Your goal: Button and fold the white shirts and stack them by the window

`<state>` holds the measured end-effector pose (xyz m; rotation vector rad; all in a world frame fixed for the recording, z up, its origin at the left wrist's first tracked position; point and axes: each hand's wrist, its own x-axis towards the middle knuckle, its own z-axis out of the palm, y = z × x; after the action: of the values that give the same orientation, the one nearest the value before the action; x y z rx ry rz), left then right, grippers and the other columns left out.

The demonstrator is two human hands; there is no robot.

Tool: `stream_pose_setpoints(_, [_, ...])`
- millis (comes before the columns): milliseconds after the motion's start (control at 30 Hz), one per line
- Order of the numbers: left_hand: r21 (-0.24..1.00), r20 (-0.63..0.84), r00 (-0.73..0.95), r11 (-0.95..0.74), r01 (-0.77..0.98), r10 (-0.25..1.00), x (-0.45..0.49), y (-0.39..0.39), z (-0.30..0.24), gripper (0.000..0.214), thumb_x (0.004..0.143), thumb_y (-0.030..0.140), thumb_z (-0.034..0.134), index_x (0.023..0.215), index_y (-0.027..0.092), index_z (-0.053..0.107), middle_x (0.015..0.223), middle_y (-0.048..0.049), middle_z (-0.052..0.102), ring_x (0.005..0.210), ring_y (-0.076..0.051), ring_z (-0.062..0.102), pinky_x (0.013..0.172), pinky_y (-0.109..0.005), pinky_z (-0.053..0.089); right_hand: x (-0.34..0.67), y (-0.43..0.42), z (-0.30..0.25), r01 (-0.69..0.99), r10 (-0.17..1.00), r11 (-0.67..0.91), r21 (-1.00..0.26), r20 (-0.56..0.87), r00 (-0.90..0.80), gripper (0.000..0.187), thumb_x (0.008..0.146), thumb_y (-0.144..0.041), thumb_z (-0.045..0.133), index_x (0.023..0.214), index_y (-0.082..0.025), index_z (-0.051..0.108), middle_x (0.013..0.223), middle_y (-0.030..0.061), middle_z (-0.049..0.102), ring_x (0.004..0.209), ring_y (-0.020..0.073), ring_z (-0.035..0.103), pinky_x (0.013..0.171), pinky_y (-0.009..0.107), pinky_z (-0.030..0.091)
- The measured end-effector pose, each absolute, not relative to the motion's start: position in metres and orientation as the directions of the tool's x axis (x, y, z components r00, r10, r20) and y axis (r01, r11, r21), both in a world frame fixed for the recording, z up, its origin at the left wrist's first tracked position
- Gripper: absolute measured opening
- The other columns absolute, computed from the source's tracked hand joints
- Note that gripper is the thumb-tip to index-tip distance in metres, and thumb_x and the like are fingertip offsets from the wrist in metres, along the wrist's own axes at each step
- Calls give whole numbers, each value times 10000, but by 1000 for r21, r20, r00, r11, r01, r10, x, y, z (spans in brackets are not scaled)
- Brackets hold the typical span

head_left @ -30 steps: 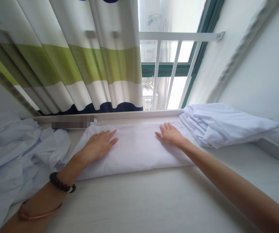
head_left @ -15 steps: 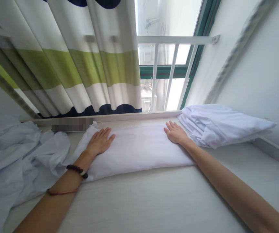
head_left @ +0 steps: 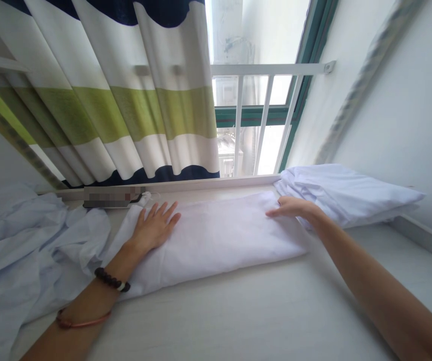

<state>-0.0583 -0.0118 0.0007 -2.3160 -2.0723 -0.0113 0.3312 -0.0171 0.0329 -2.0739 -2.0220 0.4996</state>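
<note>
A white cloth (head_left: 216,238), folded into a long band, lies across the white table (head_left: 238,316) just below the window sill. My left hand (head_left: 155,226) lies flat on its left part with fingers spread. At the cloth's right end my right hand (head_left: 294,208) is turned on its side, fingers held together and pointing left along the far edge; whether they pinch the cloth I cannot tell.
A stack of folded white cloths (head_left: 347,193) sits at the right against the wall. Crumpled pale blue fabric (head_left: 23,250) is heaped at the left. Behind are a striped curtain (head_left: 125,100), a barred window (head_left: 261,115) and a blurred dark object (head_left: 112,196) on the sill.
My right hand slid to the cloth's right end and turned from flat onto its side. My left hand stayed on the left part, fingers spreading a little. The view tilted slightly.
</note>
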Motion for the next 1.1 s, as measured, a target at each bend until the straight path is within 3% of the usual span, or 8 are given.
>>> stream_pose_setpoints(67, [15, -7, 235, -235, 972, 972, -42, -21, 8, 617, 935, 591, 136, 1483, 324, 228, 1558, -8, 199, 1437, -286, 106, 1136, -534, 36, 339, -21, 39, 819, 968, -63, -570, -236, -90, 325, 653, -454, 722, 769, -151, 702, 911, 146, 715, 813, 286, 680, 677, 322, 533])
stream_pose_setpoints(167, [60, -83, 387, -383, 922, 919, -20, -33, 8, 605, 923, 624, 152, 1466, 376, 247, 1564, 37, 156, 1445, -270, 44, 1135, -536, -3, 346, -29, 44, 611, 903, -147, -778, -358, -238, 353, 700, -434, 697, 957, -193, 719, 1049, 109, 703, 947, 253, 668, 755, 288, 527])
stream_pose_setpoints(367, [103, -60, 350, -343, 934, 935, -6, -35, -16, 611, 934, 590, 158, 1488, 333, 197, 1567, 1, 145, 1441, -273, 95, 1132, -545, 64, 350, -26, 34, 540, 926, -230, -810, -354, -136, 577, 754, -335, 658, 1302, -186, 555, 1260, 164, 600, 1033, 256, 644, 725, 264, 525])
stream_pose_setpoints(600, [136, -198, 400, -380, 915, 895, -12, -30, 7, 642, 935, 584, 160, 1487, 265, 231, 1560, -36, 170, 1444, -250, 84, 1139, -523, 51, 375, -34, 78, 534, 992, -129, -835, -105, 75, 391, 804, -248, 585, 1174, -131, 622, 1106, 181, 673, 789, 200, 673, 636, 254, 507])
stream_pose_setpoints(733, [119, -177, 440, -425, 898, 880, -15, -31, 4, 619, 937, 545, 230, 1476, 244, 272, 1550, -53, 212, 1439, -243, 125, 1143, -503, 64, 383, -40, 105, 536, 976, -212, -817, -147, 162, 355, 829, -236, 579, 1137, -69, 635, 1020, 208, 691, 636, 136, 651, 604, 284, 456])
stream_pose_setpoints(867, [79, -60, 522, -517, 852, 851, -13, -30, 3, 571, 914, 500, 344, 1401, 214, 429, 1505, -86, 342, 1397, -274, 252, 1131, -456, 175, 352, -37, 105, 394, 957, -156, -906, -236, -165, 383, 805, -199, 612, 1175, -104, 617, 1059, 160, 691, 799, 171, 682, 708, 265, 499])
stream_pose_setpoints(967, [98, 66, 548, -552, 828, 834, -21, -23, 19, 459, 903, 447, 376, 1216, 206, 611, 1267, -95, 587, 1192, -266, 507, 1027, -391, 361, 308, -31, 97, 368, 893, -93, -925, -241, -381, 398, 768, -211, 650, 1161, -157, 619, 1073, 106, 690, 858, 188, 674, 726, 254, 535])
stream_pose_setpoints(1100, [127, 31, 312, -313, 941, 950, -53, -9, 41, 378, 859, 449, 442, 1004, 178, 662, 928, -86, 683, 852, -239, 651, 800, -345, 497, 243, -19, 97, 444, 872, -30, -895, -241, -427, 370, 739, -200, 662, 1109, -207, 639, 1027, 59, 698, 813, 183, 670, 655, 241, 545])
